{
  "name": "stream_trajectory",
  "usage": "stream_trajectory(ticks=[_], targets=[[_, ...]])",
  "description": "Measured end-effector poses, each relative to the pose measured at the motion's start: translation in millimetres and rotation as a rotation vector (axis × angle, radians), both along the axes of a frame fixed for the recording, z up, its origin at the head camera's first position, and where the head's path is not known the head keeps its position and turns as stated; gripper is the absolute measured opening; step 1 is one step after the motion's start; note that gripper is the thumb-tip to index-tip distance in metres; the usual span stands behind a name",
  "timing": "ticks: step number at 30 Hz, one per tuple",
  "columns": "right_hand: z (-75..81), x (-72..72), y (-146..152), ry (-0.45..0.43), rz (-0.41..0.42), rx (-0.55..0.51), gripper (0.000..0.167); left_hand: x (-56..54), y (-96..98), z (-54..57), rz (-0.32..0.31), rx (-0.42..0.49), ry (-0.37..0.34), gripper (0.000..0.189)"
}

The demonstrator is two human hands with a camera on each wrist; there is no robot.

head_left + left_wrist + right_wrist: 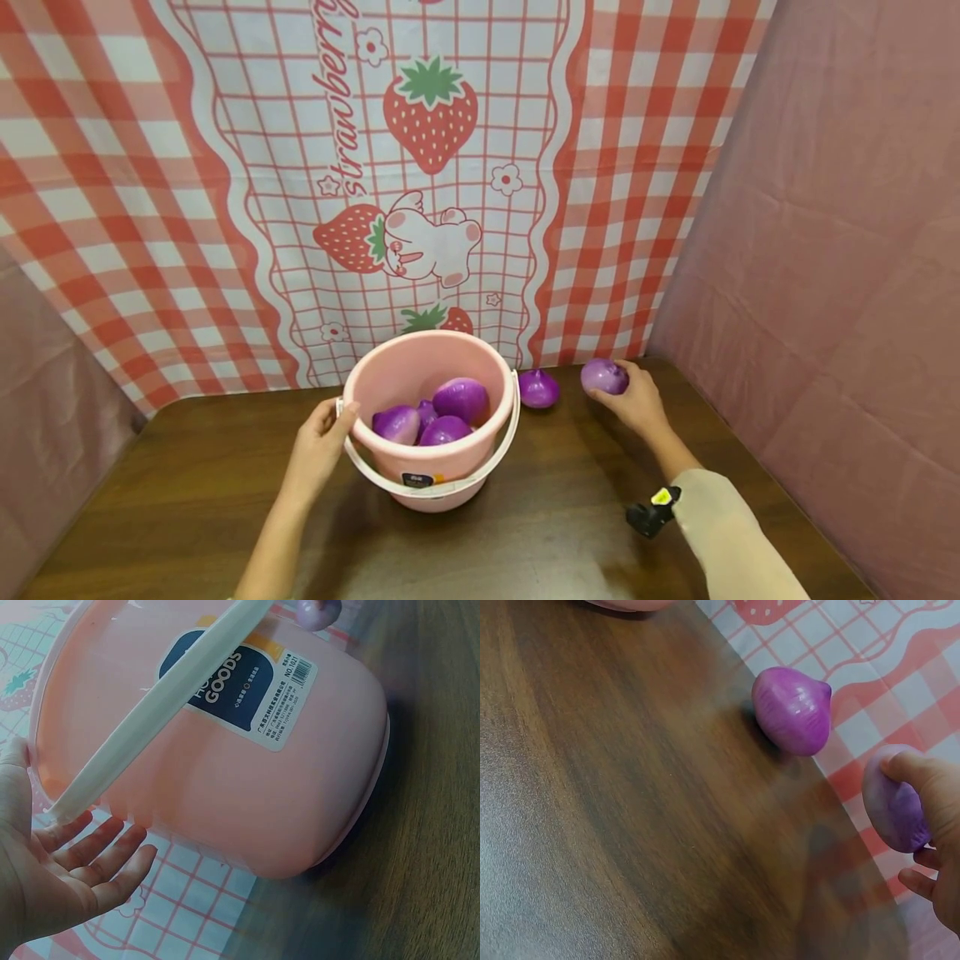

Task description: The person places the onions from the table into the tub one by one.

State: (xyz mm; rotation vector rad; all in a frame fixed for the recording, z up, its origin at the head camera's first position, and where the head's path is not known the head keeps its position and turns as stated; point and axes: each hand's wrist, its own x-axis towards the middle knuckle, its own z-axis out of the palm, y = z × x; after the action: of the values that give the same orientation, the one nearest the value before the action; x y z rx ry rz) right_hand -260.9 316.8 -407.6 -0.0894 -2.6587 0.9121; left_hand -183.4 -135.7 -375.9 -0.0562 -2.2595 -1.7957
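Observation:
A pink bucket (435,462) with a white handle (450,490) stands on the wooden table, several purple onions (461,400) inside. My left hand (318,446) grips the bucket's left rim, thumb over the edge and fingers outside; the left wrist view shows this hand (71,881) beside the handle's end. On the right, my right hand (637,404) holds a purple onion (602,377) between thumb and fingers, apart from the bucket. Another onion (538,389) sits on the table just right of the bucket; the right wrist view shows this onion (791,711) left of the held one.
A strawberry-print checked cloth (435,183) hangs behind the wooden table (555,517). Pink cloth (817,250) stands along the right side, with more at the left. A black device (651,512) sits at my right wrist.

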Motion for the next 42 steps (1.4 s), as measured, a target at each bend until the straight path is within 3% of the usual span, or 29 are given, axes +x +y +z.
stream_trajectory(ticks=[42], targets=[[56.8, 17.7, -8.1, 0.08, 0.086, 0.037, 0.072, 0.6, -0.3, 0.0, -0.011, 0.013, -0.004, 0.032]])
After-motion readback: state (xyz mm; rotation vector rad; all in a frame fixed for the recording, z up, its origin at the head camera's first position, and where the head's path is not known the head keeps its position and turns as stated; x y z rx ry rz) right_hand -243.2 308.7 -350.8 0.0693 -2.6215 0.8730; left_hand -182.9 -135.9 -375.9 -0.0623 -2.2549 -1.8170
